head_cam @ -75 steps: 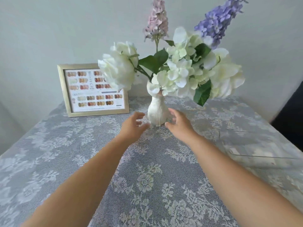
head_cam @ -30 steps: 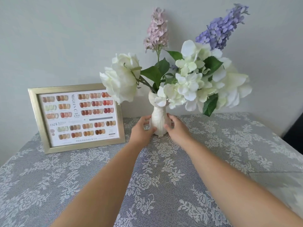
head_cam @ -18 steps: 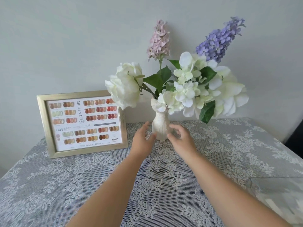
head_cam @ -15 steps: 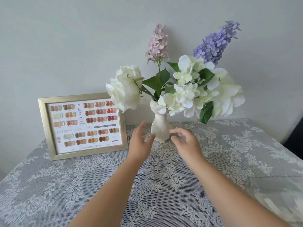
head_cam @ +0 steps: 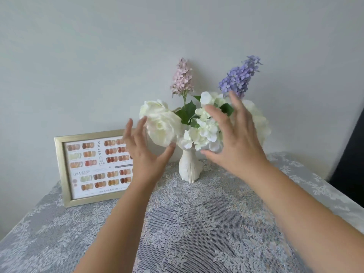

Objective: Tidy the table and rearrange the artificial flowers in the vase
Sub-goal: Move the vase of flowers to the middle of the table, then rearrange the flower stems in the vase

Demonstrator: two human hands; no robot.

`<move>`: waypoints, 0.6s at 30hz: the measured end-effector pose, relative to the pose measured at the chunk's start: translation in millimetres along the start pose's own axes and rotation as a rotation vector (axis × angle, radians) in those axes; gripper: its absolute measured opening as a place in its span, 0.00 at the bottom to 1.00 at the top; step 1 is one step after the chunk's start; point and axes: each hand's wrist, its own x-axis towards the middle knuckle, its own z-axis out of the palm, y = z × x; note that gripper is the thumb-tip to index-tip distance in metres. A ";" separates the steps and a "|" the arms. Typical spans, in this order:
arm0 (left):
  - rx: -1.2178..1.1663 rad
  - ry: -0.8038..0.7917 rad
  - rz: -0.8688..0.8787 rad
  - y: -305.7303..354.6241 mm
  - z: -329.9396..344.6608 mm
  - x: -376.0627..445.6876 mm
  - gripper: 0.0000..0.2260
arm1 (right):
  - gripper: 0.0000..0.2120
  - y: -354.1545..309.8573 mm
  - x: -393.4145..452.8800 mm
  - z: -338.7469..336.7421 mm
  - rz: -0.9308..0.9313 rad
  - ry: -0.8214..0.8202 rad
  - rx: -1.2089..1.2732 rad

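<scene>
Two hands, left (head_cam: 144,154) and right (head_cam: 234,146), spread open, flank flowers (head_cam: 204,127) in the white vase (head_cam: 190,168)

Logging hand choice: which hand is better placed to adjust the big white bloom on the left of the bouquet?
Left, probably. The left hand is open right beside the big white bloom, thumb just under it. The right hand is spread in front of the white flower cluster across the vase.

1. Right side of framed chart (head_cam: 94,166) blocked by left hand (head_cam: 143,154).
2. White bloom (head_cam: 258,123) largely covered by right hand (head_cam: 236,146).
3. Fingers motion-blurred; contact with flowers unclear.
4. Chart's small print illegible.
</scene>
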 end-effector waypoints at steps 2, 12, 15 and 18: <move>0.025 -0.048 0.049 1.7 -1.8 5.6 0.40 | 0.45 0.6 15.3 2.4 0.000 -0.067 -0.011; 0.369 -0.048 0.244 14.2 -7.5 41.0 0.16 | 0.27 18.6 65.2 9.9 0.263 0.091 0.472; 0.427 -0.052 0.266 16.4 -10.9 50.5 0.11 | 0.25 24.0 71.6 11.9 0.308 0.093 0.502; 0.429 -0.065 0.246 17.9 -14.3 58.0 0.10 | 0.24 25.0 78.7 10.5 0.281 0.104 0.513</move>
